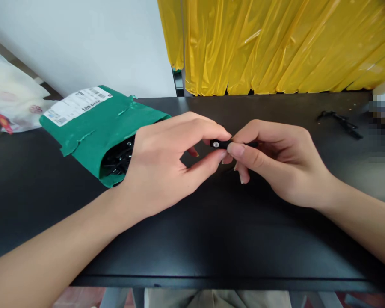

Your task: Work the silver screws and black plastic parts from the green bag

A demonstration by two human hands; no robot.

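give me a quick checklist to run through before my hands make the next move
1. Left hand has a grip on the small black piece, thumb and forefinger: ok.
2. Right hand has a grip farther along it, fingertips close to the left's: ok.
3. Silver round detail uncovered by the fingers: ok.
4. Middle of the piece in clear sight: not ok, right thumb and fingers cover it.
5. Green bag open, with black pieces reachable: looks ok, though the left hand hides part of the mouth.
6. Loose black parts on the table undamaged: cannot tell, too blurred.
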